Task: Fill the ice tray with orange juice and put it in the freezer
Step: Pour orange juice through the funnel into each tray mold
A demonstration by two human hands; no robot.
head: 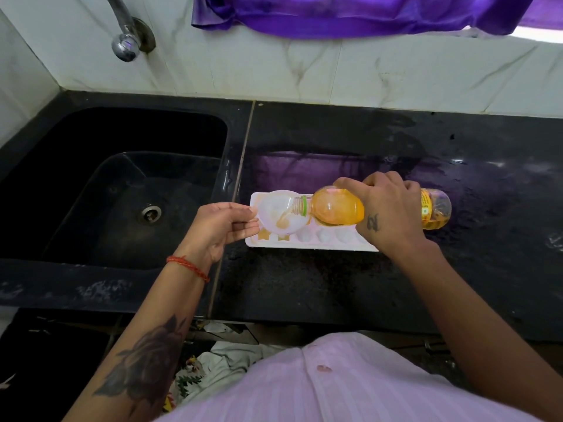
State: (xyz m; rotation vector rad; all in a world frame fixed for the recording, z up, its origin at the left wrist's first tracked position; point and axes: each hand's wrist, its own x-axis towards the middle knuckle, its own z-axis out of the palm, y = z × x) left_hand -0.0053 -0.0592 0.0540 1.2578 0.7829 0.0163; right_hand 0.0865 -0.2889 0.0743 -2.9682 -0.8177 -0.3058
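Right now, in the head view, the right hand (390, 214) grips the tilted juice bottle (338, 210), its fingers wrapped round it, pouring into a small white bowl (281, 213) pinched at its nine o'clock rim by the left hand (227, 226). Both hover over the ice tray (307, 239) on the black table (304, 284), sink (122, 190) at nine o'clock. Tipping further could overfill the bowl and spill. The tray's far row is hidden; the freezer is out of view.

Daylight enters from the upper right, glaring purple on the dark counter (335, 166); wide-angle edges bend.
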